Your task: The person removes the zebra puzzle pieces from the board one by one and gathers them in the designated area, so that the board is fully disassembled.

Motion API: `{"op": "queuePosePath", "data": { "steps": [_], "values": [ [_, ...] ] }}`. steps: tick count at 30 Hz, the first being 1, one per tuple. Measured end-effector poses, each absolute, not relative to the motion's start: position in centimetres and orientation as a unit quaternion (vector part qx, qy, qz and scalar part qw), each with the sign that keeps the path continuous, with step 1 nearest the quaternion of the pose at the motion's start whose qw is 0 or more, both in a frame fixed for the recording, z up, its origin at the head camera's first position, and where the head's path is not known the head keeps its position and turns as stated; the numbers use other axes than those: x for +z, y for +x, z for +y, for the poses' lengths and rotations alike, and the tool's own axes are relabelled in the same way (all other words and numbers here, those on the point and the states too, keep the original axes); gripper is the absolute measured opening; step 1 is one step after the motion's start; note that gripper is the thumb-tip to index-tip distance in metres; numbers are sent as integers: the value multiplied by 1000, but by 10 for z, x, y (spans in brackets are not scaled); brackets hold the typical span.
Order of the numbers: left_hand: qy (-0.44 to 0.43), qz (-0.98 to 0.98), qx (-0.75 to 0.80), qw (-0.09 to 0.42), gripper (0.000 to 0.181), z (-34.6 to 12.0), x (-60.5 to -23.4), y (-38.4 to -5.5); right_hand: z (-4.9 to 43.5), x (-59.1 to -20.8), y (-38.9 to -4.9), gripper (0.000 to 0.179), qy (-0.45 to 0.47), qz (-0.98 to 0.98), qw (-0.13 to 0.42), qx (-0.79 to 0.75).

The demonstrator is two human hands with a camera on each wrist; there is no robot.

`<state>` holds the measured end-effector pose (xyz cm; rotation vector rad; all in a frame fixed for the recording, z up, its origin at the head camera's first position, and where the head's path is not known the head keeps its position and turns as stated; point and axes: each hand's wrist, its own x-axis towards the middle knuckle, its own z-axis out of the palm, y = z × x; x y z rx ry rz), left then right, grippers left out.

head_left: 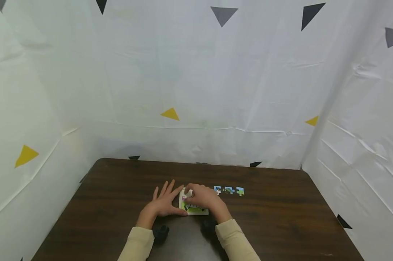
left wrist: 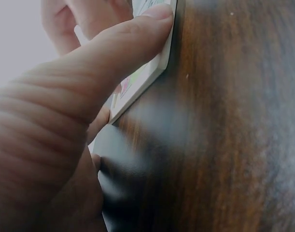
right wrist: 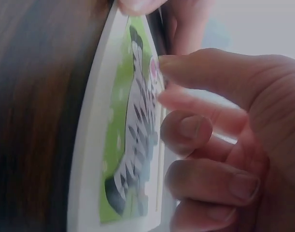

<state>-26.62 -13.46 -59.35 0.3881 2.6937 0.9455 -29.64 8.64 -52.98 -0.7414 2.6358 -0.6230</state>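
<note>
A small jigsaw board (head_left: 207, 213) with a white frame lies on the table, showing a zebra (right wrist: 133, 125) on green. My left hand (head_left: 164, 204) is at its left side, fingers spread. Its thumb (left wrist: 137, 36) rests on the near corner of the frame. Above the board is my right hand (head_left: 201, 197), thumb and index finger extended down to the picture by a pink patch (right wrist: 154, 70). A gap shows between those two fingertips, and no loose piece is visible there. The other right fingers (right wrist: 210, 179) are bent. The right hand covers part of the board.
Right of the board lie three loose jigsaw pieces in a row: one blue and white (head_left: 217, 189), one green and blue (head_left: 229, 190), one mostly green (head_left: 240, 191). The dark wooden table (head_left: 274, 217) ends at a white sheet (head_left: 196, 79) with triangles.
</note>
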Motion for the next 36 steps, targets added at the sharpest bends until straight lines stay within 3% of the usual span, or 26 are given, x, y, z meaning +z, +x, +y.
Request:
{"op": "queuePosePath", "data": {
  "steps": [11,21,36],
  "values": [
    [136,928,320,133,121,-137,-597,-267,78,-528,-294,26,-279,909,187,-247],
    [133,926,328,128,122,-136,-596,-266,77,-527,-296,22,-294,885,249,-261],
    [125,928,325,132,120,-135,-592,-265,77,-527,-300,29,-294,874,265,-281]
  ]
}}
